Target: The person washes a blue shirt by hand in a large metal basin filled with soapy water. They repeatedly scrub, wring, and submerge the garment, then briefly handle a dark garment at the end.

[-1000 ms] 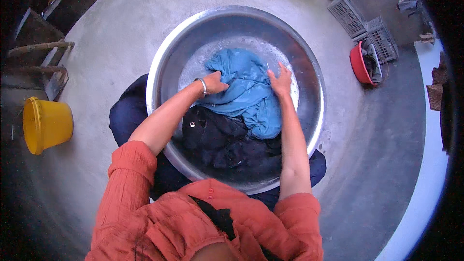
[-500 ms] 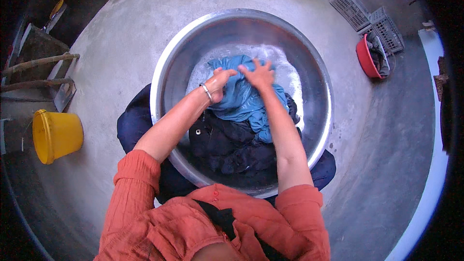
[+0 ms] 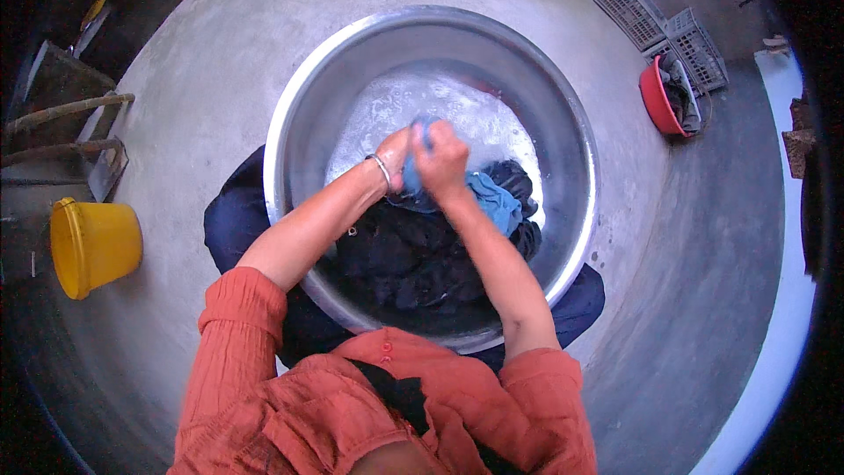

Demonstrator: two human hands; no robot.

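Observation:
A wide metal basin (image 3: 576,176) stands on the floor between my legs, with soapy water (image 3: 387,97) in it. Over its middle, my left hand (image 3: 395,157) and my right hand (image 3: 442,158) are closed close together on a wet blue cloth (image 3: 497,202). Part of the cloth pokes up between the fists, and the rest trails to the right under my right wrist. A silver bangle (image 3: 381,169) circles my left wrist. Dark wet clothing (image 3: 396,255) lies in the near half of the basin, partly beneath the blue cloth.
At left stands a yellow bucket (image 3: 98,246), with wooden-handled tools (image 3: 70,114) behind it. Grey plastic crates (image 3: 629,9) and a red tub (image 3: 661,101) holding dark cloth sit at the far right. A pale wall edge (image 3: 782,211) runs along the right side.
My hands have come together from a spread position and closed on the blue cloth. The cloth is bunched up, and more soapy water shows behind it.

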